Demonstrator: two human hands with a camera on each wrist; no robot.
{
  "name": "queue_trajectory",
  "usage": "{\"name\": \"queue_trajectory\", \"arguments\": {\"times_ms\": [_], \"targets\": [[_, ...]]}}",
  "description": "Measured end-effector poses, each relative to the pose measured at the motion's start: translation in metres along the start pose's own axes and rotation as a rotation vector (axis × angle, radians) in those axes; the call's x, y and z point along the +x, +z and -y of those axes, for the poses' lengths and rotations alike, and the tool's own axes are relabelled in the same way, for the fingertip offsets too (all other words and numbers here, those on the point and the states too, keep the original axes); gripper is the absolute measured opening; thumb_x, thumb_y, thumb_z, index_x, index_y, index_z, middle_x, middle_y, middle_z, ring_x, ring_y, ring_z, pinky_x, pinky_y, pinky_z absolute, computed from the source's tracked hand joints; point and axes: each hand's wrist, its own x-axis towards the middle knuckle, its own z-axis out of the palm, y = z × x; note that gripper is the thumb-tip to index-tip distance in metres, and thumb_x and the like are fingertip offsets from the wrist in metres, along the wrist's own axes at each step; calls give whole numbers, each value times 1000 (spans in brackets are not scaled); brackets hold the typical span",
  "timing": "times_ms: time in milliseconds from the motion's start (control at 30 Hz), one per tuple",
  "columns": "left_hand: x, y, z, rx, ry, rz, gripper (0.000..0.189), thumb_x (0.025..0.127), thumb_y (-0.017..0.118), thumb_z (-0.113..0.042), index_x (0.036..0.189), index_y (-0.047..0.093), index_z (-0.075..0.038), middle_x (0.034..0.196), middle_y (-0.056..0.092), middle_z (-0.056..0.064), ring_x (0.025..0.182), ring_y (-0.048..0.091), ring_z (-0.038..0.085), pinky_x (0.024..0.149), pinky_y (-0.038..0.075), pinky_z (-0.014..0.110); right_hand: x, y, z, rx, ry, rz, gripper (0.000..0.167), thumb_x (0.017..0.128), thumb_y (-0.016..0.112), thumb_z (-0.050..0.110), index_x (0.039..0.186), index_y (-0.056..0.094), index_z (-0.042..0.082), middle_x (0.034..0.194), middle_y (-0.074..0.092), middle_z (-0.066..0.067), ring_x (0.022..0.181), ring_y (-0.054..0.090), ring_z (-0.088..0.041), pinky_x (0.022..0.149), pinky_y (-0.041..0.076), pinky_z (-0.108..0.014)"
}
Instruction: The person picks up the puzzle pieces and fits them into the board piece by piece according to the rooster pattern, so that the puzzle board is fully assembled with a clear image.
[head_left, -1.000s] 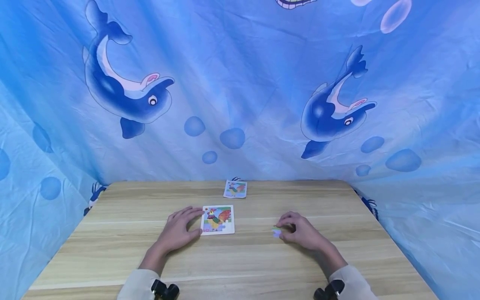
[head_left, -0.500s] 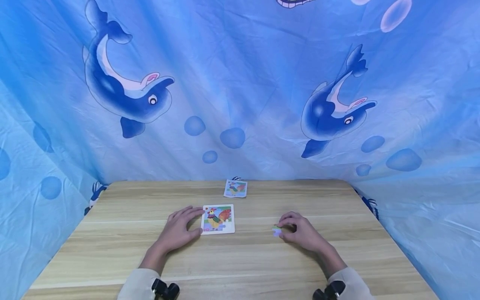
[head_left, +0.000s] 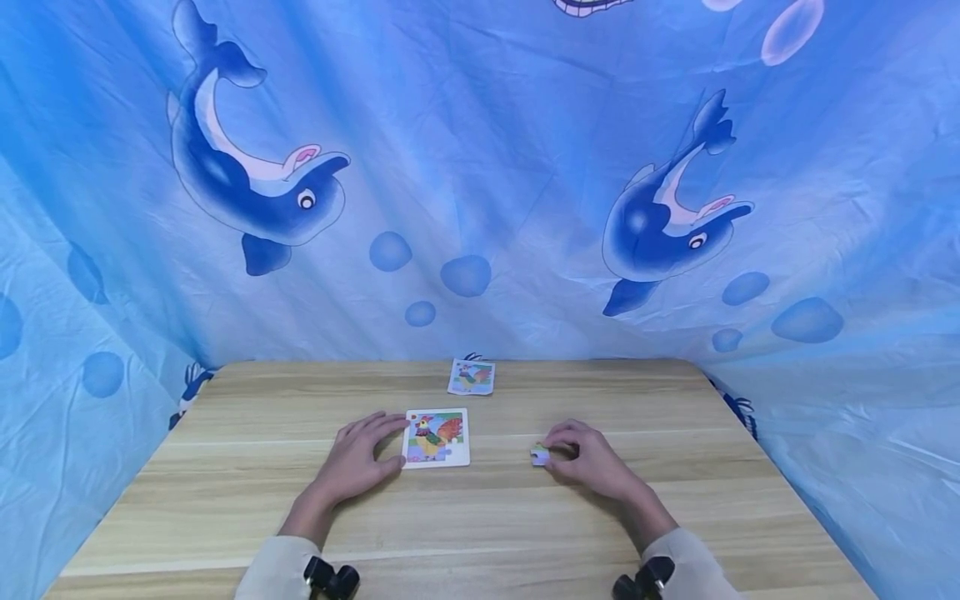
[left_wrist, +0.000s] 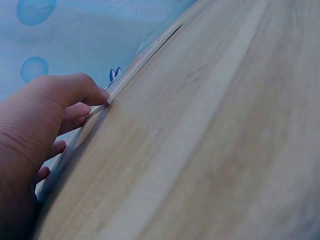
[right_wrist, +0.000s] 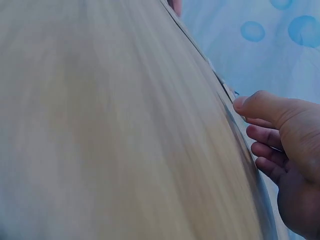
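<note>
A white-framed rooster jigsaw puzzle lies flat on the table, its backing showing white at the lower right of the picture. My left hand spans its left edge, the index finger near the upper corner and the thumb at the lower one. In the left wrist view that thumb touches the frame's edge. To the right of the puzzle, my right hand pinches a small green and lilac puzzle piece between thumb and fingers. The right wrist view shows the other fingers of that hand loosely bent; the piece is mostly hidden there.
A small card with the same rooster picture lies behind the puzzle, at the table's back edge. The wood-grain table meets a blue dolphin-print curtain behind and at both sides.
Over the last half second my right hand has moved slightly left, towards the puzzle, and the piece in it has turned a little. My left hand and the puzzle stay put.
</note>
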Motion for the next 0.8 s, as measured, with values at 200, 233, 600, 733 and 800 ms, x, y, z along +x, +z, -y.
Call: {"name": "queue_trajectory", "arguments": {"times_ms": [200,233,600,733,800], "targets": [[0,0,-1,-9,-8,6,59,87,73,-31,143,63,-18,153,58,6,149,42,42,117,25,72,13,12,12,15,-48,10,25,83,84,18,108,79,17,116,69,1,108,65,-18,96,56,-27],[0,0,-1,-7,-8,6,58,87,73,-31,143,63,-19,153,58,6,149,42,42,117,25,73,15,15,14,20,-52,12,25,83,84,18,107,79,17,115,69,1,108,65,-18,96,56,-27],[1,2,2,3,-10,1,59,87,73,-33,144,62,-20,153,57,4,149,42,40,117,25,72,40,48,41,84,-43,51,24,85,83,18,108,78,14,115,69,0,108,64,-18,95,57,-27],[0,2,2,0,-10,2,59,87,73,-33,144,62,-20,153,57,4,149,42,40,118,24,72,48,60,48,98,-45,64,25,85,83,18,109,78,13,114,68,2,108,64,-16,95,57,-26],[0,2,3,0,-11,4,59,88,73,-33,144,62,-20,153,57,4,150,41,40,118,24,72,51,65,51,102,-56,71,25,85,82,18,109,78,11,114,69,1,108,64,-17,95,57,-26]]}}
